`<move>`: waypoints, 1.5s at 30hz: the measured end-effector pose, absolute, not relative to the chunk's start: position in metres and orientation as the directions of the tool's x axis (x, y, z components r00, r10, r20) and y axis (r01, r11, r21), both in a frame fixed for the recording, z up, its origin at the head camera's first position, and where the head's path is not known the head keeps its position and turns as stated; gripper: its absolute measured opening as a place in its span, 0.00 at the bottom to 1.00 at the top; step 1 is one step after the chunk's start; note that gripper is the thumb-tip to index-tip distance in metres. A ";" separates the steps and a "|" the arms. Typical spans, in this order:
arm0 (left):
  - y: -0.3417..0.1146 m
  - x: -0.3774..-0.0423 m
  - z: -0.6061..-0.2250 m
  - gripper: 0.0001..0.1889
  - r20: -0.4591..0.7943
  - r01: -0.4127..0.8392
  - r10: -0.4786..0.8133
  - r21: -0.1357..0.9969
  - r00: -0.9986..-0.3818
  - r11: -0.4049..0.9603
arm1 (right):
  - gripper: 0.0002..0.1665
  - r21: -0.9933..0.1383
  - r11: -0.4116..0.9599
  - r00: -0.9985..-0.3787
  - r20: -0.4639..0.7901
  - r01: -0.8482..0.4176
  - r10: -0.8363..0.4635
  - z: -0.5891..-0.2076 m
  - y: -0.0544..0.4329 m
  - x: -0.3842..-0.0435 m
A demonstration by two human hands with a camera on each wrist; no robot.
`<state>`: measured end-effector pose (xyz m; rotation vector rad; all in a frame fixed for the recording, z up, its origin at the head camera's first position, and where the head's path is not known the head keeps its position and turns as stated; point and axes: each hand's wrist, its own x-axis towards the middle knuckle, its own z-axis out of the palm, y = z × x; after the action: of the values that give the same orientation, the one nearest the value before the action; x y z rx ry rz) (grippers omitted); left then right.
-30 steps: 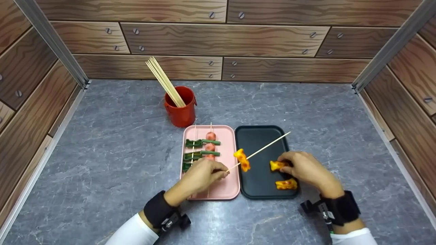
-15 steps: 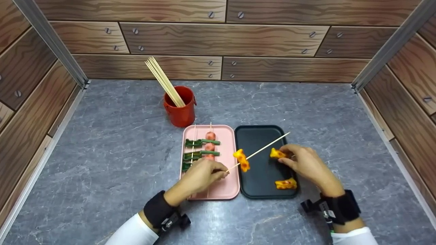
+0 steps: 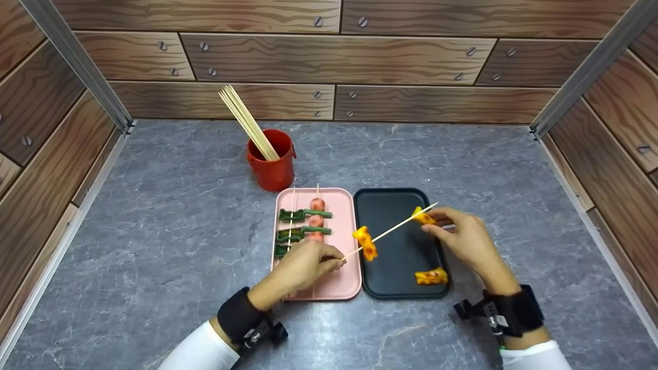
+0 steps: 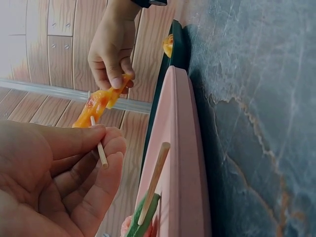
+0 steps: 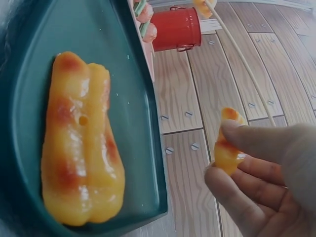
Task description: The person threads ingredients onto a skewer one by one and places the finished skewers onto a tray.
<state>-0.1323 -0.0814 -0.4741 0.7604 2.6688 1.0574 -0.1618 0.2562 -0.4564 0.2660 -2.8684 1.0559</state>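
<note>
My left hand (image 3: 303, 264) pinches the lower end of a bamboo skewer (image 3: 396, 226) above the pink tray. One glossy yellow-orange food piece with reddish-brown patches (image 3: 365, 243) is threaded partway up it. My right hand (image 3: 468, 239) pinches a similar yellow-orange piece (image 5: 228, 143) between thumb and fingers, close to the skewer's pointed end. In the head view the tip crosses in front of this piece; whether they touch I cannot tell. Another such piece (image 5: 81, 143), with a small hole in it, lies on the dark green tray (image 3: 396, 280).
The pink tray (image 3: 342, 280) adjoins the dark one on the left. It bears a skewer of green pieces (image 3: 291, 216) and one of pink balls with green stalks (image 3: 317, 204), partly hidden by my left hand. A red bucket (image 3: 275, 174) of bamboo skewers (image 3: 247, 121) stands behind.
My right hand has lifted its yellow-orange piece off the dark tray and carried it away from me, up to the skewer's tip. The left hand and skewer have stayed nearly still.
</note>
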 end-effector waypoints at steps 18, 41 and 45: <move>-0.082 -0.133 -0.475 0.06 0.046 0.430 0.541 0.664 -0.840 0.611 | 0.24 -0.944 0.329 -1.000 0.008 0.003 0.031 -0.453 0.263 -0.168; -0.082 -0.132 -0.477 0.06 0.009 0.392 0.522 0.672 -0.853 0.629 | 0.22 -0.997 -0.041 -0.996 -0.067 0.065 0.062 -0.452 0.269 -0.170; -0.082 -0.132 -0.477 0.06 0.029 0.413 0.528 0.659 -0.849 0.629 | 0.21 -0.998 -0.037 -0.997 -0.059 0.057 0.051 -0.451 0.270 -0.168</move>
<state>-0.1317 -0.0823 -0.4766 0.7815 2.6812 1.0215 -0.1681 0.2703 -0.4510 -0.1229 -2.1831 2.2617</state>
